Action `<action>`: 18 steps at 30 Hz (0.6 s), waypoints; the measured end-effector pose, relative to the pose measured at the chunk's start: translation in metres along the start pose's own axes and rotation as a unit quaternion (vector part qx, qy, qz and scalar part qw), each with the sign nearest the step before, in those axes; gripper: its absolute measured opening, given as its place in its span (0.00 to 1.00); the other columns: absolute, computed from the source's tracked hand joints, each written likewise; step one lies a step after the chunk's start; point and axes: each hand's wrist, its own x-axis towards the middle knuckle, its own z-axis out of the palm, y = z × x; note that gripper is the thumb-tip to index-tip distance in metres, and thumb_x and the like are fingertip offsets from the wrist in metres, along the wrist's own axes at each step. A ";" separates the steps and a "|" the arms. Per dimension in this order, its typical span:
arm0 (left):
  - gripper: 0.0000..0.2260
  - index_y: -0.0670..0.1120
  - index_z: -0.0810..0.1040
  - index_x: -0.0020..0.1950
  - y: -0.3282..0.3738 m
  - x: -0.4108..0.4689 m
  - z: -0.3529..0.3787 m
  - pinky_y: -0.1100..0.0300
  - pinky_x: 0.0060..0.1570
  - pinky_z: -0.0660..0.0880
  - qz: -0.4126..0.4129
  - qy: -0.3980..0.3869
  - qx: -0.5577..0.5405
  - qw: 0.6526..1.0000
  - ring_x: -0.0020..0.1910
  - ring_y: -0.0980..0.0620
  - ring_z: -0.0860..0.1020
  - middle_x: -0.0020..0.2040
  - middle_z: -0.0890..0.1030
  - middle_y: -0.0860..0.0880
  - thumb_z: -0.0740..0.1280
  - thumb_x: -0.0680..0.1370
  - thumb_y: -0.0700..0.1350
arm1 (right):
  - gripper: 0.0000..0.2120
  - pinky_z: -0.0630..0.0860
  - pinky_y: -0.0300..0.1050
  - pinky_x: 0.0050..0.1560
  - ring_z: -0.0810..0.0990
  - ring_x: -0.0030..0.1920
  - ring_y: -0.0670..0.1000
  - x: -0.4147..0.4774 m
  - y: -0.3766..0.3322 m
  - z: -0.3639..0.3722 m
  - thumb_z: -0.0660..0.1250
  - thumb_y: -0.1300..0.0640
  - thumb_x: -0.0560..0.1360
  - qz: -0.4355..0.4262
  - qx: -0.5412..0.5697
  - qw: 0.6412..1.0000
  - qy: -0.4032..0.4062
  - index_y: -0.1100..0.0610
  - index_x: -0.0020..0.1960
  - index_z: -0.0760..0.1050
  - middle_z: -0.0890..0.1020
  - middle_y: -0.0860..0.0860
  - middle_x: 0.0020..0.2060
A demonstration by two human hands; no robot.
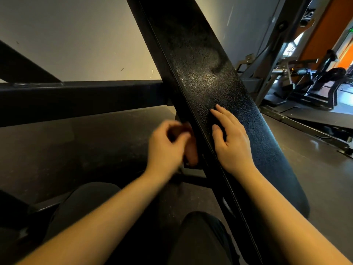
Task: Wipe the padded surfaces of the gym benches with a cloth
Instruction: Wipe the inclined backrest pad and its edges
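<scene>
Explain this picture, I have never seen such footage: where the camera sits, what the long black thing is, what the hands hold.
The camera sits on a person's head, looking down at their arms. The long black textured padded bench cushion slants across the view. The right hand lies flat on it, fingers straight, holding nothing. The left hand, beside the cushion's left edge, has curled fingers; it is blurred, so whether the brownish shape there is a cloth cannot be told. A dark metal frame bar runs behind.
</scene>
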 end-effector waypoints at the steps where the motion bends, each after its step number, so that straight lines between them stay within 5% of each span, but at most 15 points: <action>1: 0.10 0.51 0.80 0.49 0.004 0.023 -0.002 0.65 0.48 0.74 -0.004 0.041 -0.007 0.999 0.41 0.60 0.79 0.42 0.82 0.56 0.76 0.74 0.38 | 0.21 0.62 0.47 0.76 0.68 0.75 0.48 0.000 0.000 0.000 0.60 0.54 0.80 0.000 0.000 1.000 0.000 0.54 0.72 0.75 0.73 0.48 0.74; 5: 0.06 0.47 0.81 0.52 0.015 0.035 0.005 0.67 0.49 0.75 0.031 0.099 -0.010 0.995 0.44 0.63 0.79 0.44 0.82 0.56 0.74 0.76 0.41 | 0.21 0.63 0.49 0.76 0.68 0.75 0.48 -0.001 0.000 0.002 0.60 0.54 0.80 0.002 -0.003 1.000 0.006 0.54 0.72 0.75 0.73 0.48 0.74; 11: 0.08 0.51 0.83 0.51 0.014 -0.070 0.011 0.72 0.49 0.74 -0.017 -0.075 -0.055 0.996 0.47 0.62 0.82 0.44 0.84 0.58 0.74 0.77 0.38 | 0.21 0.61 0.42 0.75 0.69 0.74 0.48 0.000 0.000 0.003 0.60 0.55 0.80 -0.003 -0.015 1.000 0.010 0.54 0.71 0.76 0.73 0.48 0.73; 15: 0.08 0.49 0.81 0.51 0.021 0.027 0.003 0.70 0.48 0.73 0.020 0.041 -0.031 0.998 0.42 0.69 0.78 0.43 0.81 0.58 0.73 0.77 0.38 | 0.21 0.62 0.43 0.75 0.69 0.74 0.48 -0.001 0.000 0.002 0.60 0.55 0.80 -0.008 -0.009 1.000 0.009 0.54 0.71 0.76 0.73 0.48 0.73; 18: 0.05 0.45 0.79 0.55 0.025 0.061 0.004 0.61 0.51 0.77 -0.001 0.090 -0.035 0.995 0.44 0.65 0.78 0.46 0.80 0.56 0.71 0.79 0.41 | 0.21 0.62 0.43 0.75 0.69 0.74 0.48 -0.001 -0.001 0.002 0.61 0.55 0.80 -0.003 -0.012 1.000 0.012 0.54 0.72 0.76 0.74 0.48 0.73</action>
